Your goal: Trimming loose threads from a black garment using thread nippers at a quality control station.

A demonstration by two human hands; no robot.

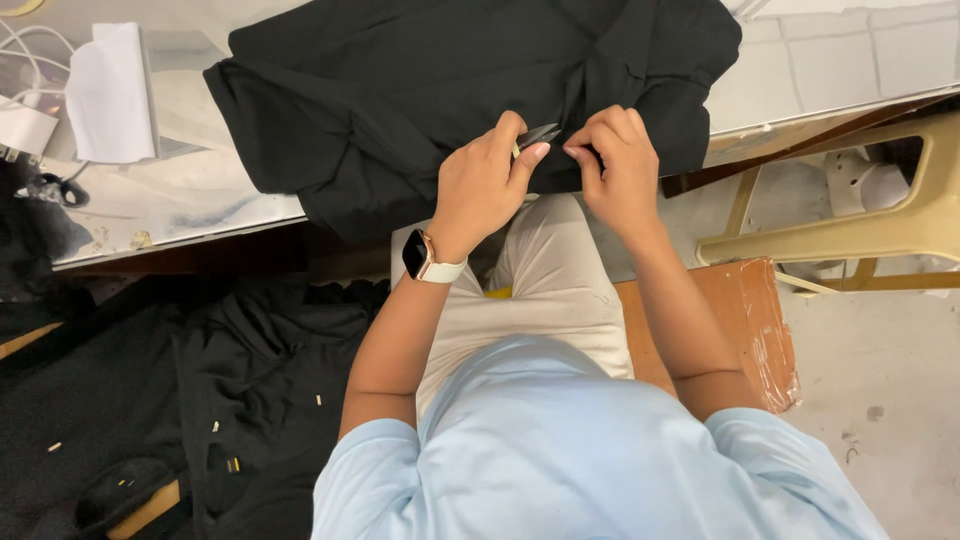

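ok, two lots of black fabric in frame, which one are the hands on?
The black garment on the table: left hand with small snips and right hand pinch its near edge. The black pile on the floor lies untouched.

This looks like a garment workshop, a small sewing or finishing room rather than a home. A worn, pale-topped desk (180, 200) carries a black fabric garment (400, 90) spread over its edge, and a small pair of metal thread snips (537, 135) is being worked at one of its seams. More black cloth lies heaped on the floor (200, 380) at the left, dotted with short pale thread and label scraps. White cables and a white plug block (25, 125) sit at the desk's far corner beside a folded white sheet (110, 95). The bare, stained concrete floor (880, 380), a cream plastic stool (850, 235) and a tape-wrapped brown wooden seat (750, 320) fit a plain working place.
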